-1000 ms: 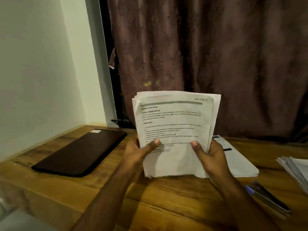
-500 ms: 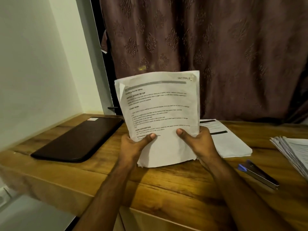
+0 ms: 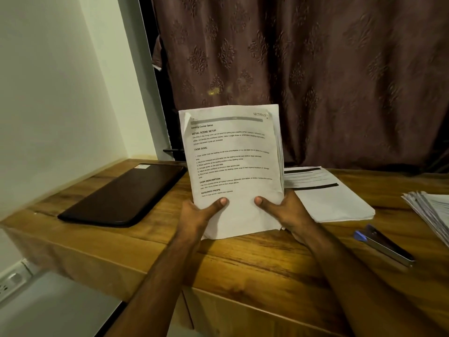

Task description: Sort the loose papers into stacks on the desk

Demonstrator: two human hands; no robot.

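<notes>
While the left hand (image 3: 199, 215) and right hand (image 3: 289, 212) grip a paper bundle (image 3: 233, 166) upright, another stack (image 3: 325, 193) lies at three o'clock on the desk (image 3: 243, 261).

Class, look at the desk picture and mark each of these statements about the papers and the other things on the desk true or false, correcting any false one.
1. Both hands hold the bundle of papers upright. True: left hand, right hand.
2. The stapler lies left of the bundle. False: it lies to the right.
3. A flat paper stack lies on the desk behind the right hand. True.
4. The dark case rests on top of the flat paper stack. False: it lies apart, at the left.
</notes>
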